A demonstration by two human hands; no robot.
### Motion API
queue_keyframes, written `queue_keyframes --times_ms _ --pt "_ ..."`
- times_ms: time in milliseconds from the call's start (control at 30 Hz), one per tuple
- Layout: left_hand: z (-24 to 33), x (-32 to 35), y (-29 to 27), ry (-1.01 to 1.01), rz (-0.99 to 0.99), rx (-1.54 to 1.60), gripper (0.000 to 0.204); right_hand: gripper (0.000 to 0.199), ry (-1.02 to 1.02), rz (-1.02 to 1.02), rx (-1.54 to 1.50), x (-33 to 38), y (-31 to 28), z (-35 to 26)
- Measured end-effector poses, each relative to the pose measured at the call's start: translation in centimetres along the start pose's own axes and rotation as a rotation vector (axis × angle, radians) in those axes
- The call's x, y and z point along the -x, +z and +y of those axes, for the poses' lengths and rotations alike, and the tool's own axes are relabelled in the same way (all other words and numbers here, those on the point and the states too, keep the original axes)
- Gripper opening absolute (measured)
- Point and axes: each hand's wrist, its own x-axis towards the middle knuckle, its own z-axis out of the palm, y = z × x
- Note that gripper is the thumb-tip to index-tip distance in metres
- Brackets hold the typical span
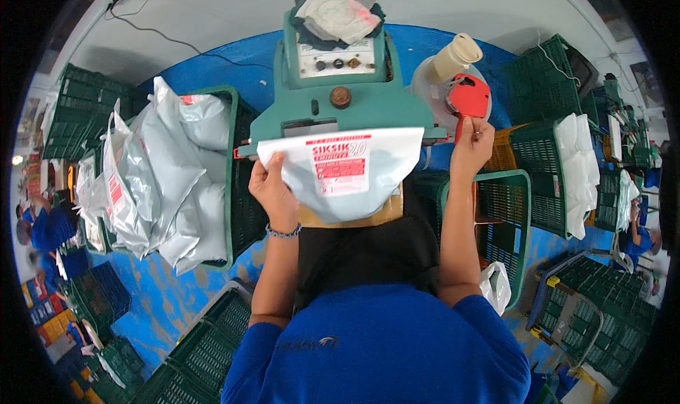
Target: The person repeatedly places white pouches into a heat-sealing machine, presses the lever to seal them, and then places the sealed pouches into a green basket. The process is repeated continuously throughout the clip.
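Observation:
A filled white plastic bag with red print hangs from the front of a green bag sealing machine, its top edge along the machine's bar. My left hand pinches the bag's left edge near the top corner, thumb up. To the right of the machine, my right hand is closed round the handle of a red scoop. The scoop's head lies over a clear round tub, beside a cream plastic jug. A tan board shows beneath the bag.
At left a green crate holds several filled white bags. Folded cloths lie on the machine. Right of my lap stands another green crate; more crates with white bags stand beyond it. People work at both far sides.

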Motion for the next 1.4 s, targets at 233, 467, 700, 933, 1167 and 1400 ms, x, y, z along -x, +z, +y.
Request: queue_keyframes --times_ms 233,467,700,933,1167,1400 --pt "-0.2 1.0 -1.1 -0.019 -0.039 0.003 0.013 0.087 0.164 -0.314 0.823 -3.3 4.7 13.7" --pt "-0.5 0.8 -1.1 -0.005 0.004 0.004 0.012 0.060 0.558 -0.683 0.031 -6.2 -0.3 12.4" --pt "-0.8 0.5 -1.0 -0.004 0.036 -0.011 0.011 0.051 0.268 -0.646 -0.318 9.5 -13.3 4.5" --pt "-0.2 1.1 -0.4 0.027 0.006 -0.025 0.012 0.044 -0.130 -1.056 -0.204 14.4 -13.4 -6.8" --pt "-0.4 1.3 -0.3 -0.003 0.000 0.032 0.010 0.044 0.394 -1.011 -0.041 12.1 -19.6 -3.3" --pt "0.0 1.5 -0.7 -0.065 -0.045 0.083 0.012 0.037 0.293 -0.495 0.024 -2.1 -7.4 11.3"
